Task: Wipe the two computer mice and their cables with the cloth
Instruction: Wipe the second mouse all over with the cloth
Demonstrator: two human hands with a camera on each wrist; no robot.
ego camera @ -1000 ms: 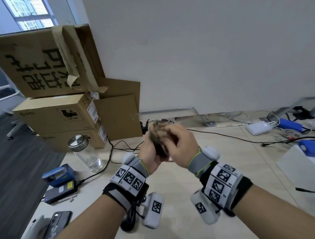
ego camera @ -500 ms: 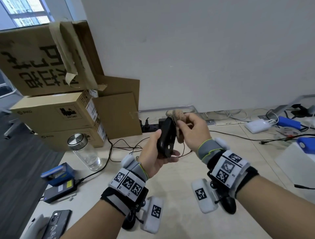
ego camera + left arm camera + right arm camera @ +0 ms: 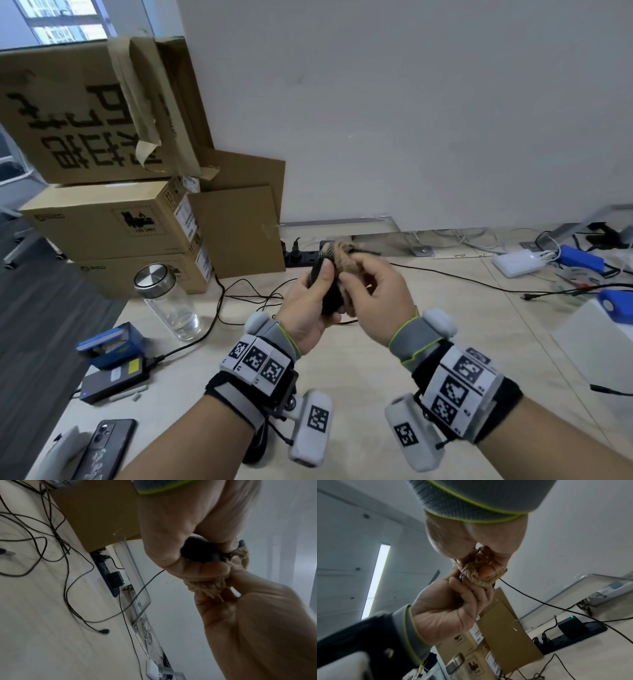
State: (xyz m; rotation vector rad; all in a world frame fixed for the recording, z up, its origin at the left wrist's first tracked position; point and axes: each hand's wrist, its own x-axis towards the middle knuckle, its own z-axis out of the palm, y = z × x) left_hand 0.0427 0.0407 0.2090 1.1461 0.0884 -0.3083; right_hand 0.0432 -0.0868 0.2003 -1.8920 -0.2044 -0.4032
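My left hand [image 3: 317,294] grips a black computer mouse [image 3: 330,299] held up above the desk, thumb along its side; in the left wrist view the mouse [image 3: 199,552] shows dark between the fingers. My right hand [image 3: 371,294] holds a bunched tan cloth [image 3: 342,255] pressed against the mouse's right side and top. The cloth [image 3: 476,572] wraps over the right fingers. The mouse's thin black cable [image 3: 556,607] trails down to the desk. A second mouse is not in view.
Stacked cardboard boxes [image 3: 113,222] stand at the back left, with a glass jar [image 3: 171,301] in front. A black power strip [image 3: 111,577] lies along the wall with loose cables [image 3: 250,291]. A phone [image 3: 104,448] and charger [image 3: 113,380] lie at left; white and blue devices [image 3: 520,262] at right.
Half a second ago the mouse stood exposed in my left hand with the cloth held just behind it. The right hand has since brought the cloth back over the mouse.
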